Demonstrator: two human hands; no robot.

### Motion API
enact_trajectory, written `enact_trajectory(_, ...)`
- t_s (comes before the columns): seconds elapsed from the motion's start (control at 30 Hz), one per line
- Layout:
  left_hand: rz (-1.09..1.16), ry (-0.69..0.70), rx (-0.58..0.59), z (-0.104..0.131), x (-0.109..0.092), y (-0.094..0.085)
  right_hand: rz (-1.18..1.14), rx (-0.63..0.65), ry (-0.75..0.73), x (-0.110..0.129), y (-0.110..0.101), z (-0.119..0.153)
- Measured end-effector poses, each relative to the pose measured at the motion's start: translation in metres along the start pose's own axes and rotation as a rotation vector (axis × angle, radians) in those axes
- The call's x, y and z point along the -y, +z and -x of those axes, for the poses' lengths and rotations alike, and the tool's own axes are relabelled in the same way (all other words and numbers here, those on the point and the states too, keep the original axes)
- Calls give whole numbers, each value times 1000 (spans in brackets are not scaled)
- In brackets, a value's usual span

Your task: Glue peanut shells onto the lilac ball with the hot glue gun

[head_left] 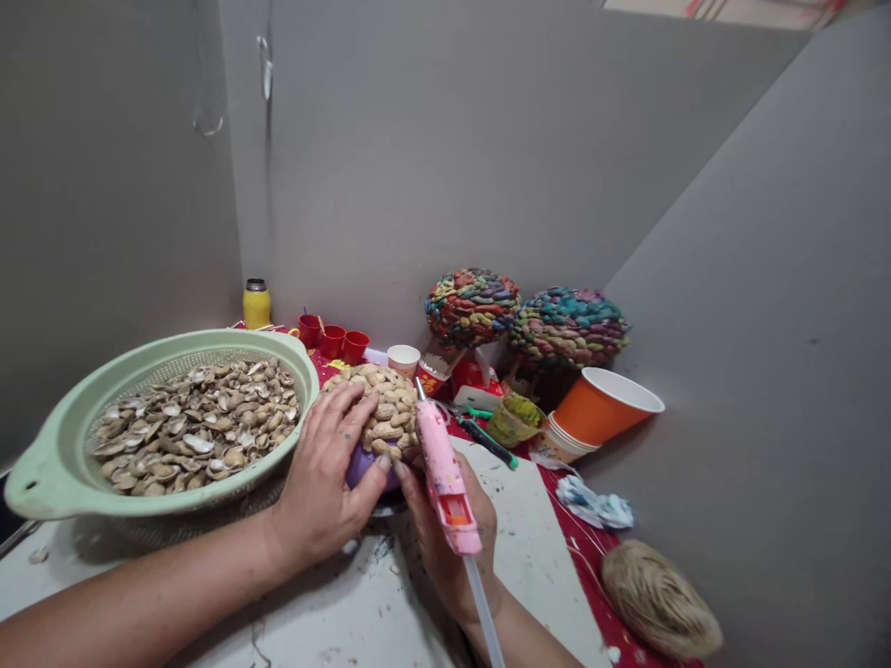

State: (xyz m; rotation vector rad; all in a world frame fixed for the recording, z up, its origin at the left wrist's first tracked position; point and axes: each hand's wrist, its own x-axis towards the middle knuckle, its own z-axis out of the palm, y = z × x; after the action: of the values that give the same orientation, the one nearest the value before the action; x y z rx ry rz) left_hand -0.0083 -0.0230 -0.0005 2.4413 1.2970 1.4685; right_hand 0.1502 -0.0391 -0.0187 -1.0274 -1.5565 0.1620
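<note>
A purple ball [360, 463] stands on the table before me, its upper part covered with peanuts in their shells [393, 408]. My left hand [327, 464] grips the ball from the left, its fingers curved over the peanuts and its thumb low on the purple surface. In my right hand [456, 529] is a pink hot glue gun [444, 464], nozzle up, with a clear glue stick out of its back end. The right thumb reaches the lower edge of the peanuts beside the left thumb. The ball's far side and most right fingers are hidden.
At left, a green colander [62, 464] holds split shells [201, 427]. Behind are a yellow bottle [257, 304], red cups [332, 341] and two colourful balls [473, 306]. To the right are pliers [491, 441], an orange paper bucket [599, 408], a stained cloth [595, 503] and twine [658, 598].
</note>
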Motion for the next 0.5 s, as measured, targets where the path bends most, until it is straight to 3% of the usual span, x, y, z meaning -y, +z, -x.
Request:
enact_trajectory(0.33,2,-5,9,1,2,1,15,-13,-21,-2,2,4)
enact_trajectory(0.5,13,-8,-4,1,3,1,-63,-107,190,-6,1,6)
